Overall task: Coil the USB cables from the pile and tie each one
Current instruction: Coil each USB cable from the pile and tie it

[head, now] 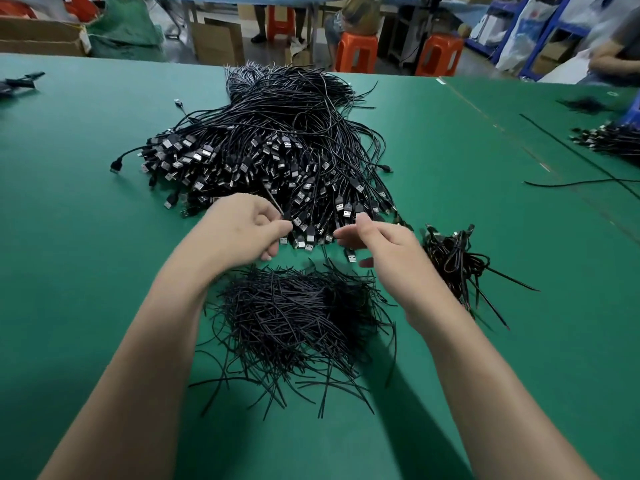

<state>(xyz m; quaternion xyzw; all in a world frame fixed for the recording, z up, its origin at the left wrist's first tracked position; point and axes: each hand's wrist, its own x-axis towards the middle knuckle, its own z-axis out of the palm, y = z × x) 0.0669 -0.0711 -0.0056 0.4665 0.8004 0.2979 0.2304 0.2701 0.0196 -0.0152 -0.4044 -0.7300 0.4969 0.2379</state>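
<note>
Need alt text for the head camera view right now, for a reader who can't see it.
Two bare hands reach over a green table: the left hand pinches a thin black strand at the near edge of a large pile of black USB cables, the right hand open beside it. A heap of short black ties lies between the forearms, with a few coiled cables to the right.

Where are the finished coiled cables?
The small heap of coiled black cables lies on the green table, just right of the right hand.

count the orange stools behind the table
3 orange stools: one far centre beside a standing person, one under a seated person, one right of it. Others may be hidden.
</note>
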